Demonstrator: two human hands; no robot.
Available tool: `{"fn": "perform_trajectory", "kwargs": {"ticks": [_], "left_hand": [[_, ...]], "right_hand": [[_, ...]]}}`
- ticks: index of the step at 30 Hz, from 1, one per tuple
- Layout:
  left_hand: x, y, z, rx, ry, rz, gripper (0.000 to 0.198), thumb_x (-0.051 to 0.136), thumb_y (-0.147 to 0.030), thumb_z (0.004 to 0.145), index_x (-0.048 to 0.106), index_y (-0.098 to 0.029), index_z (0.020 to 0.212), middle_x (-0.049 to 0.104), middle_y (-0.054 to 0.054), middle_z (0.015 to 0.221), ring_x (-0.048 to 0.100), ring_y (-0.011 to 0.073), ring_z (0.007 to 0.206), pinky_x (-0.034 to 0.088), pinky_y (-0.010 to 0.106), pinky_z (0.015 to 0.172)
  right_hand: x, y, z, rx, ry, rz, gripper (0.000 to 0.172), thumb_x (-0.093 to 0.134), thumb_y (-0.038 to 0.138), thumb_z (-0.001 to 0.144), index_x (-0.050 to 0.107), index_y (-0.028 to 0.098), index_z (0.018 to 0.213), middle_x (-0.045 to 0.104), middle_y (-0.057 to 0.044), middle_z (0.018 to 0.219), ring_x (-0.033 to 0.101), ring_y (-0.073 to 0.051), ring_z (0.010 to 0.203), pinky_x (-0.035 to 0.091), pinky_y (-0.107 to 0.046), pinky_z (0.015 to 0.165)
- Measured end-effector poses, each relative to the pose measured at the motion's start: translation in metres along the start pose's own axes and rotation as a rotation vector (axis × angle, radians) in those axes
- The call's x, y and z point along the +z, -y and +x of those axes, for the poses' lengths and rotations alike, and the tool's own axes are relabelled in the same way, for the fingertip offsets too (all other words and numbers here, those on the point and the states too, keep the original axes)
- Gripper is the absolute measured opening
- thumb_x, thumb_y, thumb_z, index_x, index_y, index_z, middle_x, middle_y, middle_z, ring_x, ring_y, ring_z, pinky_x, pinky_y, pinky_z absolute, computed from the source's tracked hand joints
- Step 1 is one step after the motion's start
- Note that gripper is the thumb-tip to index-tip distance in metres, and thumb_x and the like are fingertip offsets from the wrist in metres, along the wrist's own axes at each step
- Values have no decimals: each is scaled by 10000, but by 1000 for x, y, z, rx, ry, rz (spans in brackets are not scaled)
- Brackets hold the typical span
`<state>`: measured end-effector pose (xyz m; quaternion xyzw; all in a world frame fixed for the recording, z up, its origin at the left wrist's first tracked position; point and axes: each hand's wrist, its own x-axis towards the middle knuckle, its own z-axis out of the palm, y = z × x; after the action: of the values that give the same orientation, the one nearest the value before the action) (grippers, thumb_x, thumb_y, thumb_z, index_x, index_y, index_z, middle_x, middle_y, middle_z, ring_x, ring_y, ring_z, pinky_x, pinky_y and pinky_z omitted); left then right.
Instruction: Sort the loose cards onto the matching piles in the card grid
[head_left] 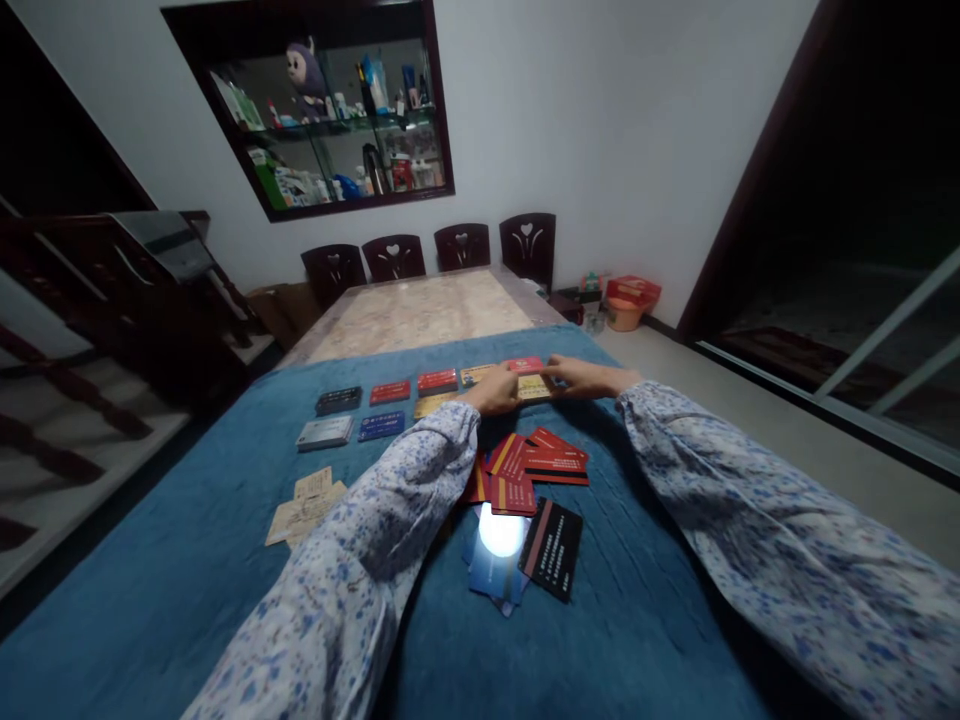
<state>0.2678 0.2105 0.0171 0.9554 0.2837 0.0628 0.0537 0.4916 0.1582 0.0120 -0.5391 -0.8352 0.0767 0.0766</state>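
Grip uncertain: left hand [495, 391] and right hand [581, 377] at opposite ends of yellow card [534, 388], impossible to tell whether pinching or merely touching. Long axis running hand to hand, neither clearly nearer. Just beyond, red card [523, 365]. Closer in, loose pile [513, 470], partly behind left sleeve [397, 500], blue card [493, 578] blanked by glare.

The light is dim and cool. Nearer the camera than the hands [497, 390], 1 round white glare [502, 531] washes out part of a blue card [491, 574]. Deep shadow fills the doorway [847, 190] right of the hands and darkens the cloth [409, 625] along the sleeves [731, 490]. Wide-angle distortion stretches the edges; distant lettering blurs.
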Motion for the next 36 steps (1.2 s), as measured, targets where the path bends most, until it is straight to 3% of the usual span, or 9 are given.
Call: {"fn": "perform_trajectory", "kwargs": {"ticks": [5,11,14,17,20,27,36], "left_hand": [[7,-2,11,-14,18,39,107,708,-227,853,721,-126,885,682,172,1122,650,274,1024,527,339,938],[12,-1,17,-19,93,67,79,698,-194,842,730,-122,833,728,164,1000,667,282,999,513,356,932],[11,-2,16,-8,92,68,101,680,-179,855,728,-121,922,729,161,1035,668,272,1008,513,338,919],[8,-4,13,7,92,51,163,647,-159,870,720,-104,1004,720,191,1091,669,280,1004,523,343,898],[6,-6,12,0,107,32,147,627,-110,856,729,-89,960,718,215,1098,672,286,1013,525,344,910],[6,-7,16,27,131,41,160,626,-64,801,745,-114,895,762,160,959,694,259,910,526,331,885],[6,-6,16,64,112,69,189,582,-93,843,763,-97,898,774,175,921,706,252,858,524,316,827]], "right_hand": [[7,-5,5,83,17,-58,163,584,188,919,698,139,1025,605,-101,1015,568,-164,788,483,-264,812],[13,-5,11,127,52,-106,68,657,171,844,711,161,884,642,-115,1029,613,-196,846,475,-255,776],[15,-5,13,147,63,-114,76,671,163,820,721,164,877,666,-117,1043,634,-200,846,477,-256,773],[14,-3,13,144,51,-137,140,633,188,859,734,164,953,690,-128,1053,644,-207,848,475,-267,775],[13,0,12,131,24,-152,218,587,225,906,730,170,1061,715,-134,1053,646,-214,843,464,-277,764],[9,7,10,106,76,-166,155,577,171,901,729,179,926,743,-106,989,642,-191,810,419,-261,710],[9,11,9,99,85,-210,181,545,174,934,725,165,953,738,-132,1058,653,-191,845,421,-254,722]]}}
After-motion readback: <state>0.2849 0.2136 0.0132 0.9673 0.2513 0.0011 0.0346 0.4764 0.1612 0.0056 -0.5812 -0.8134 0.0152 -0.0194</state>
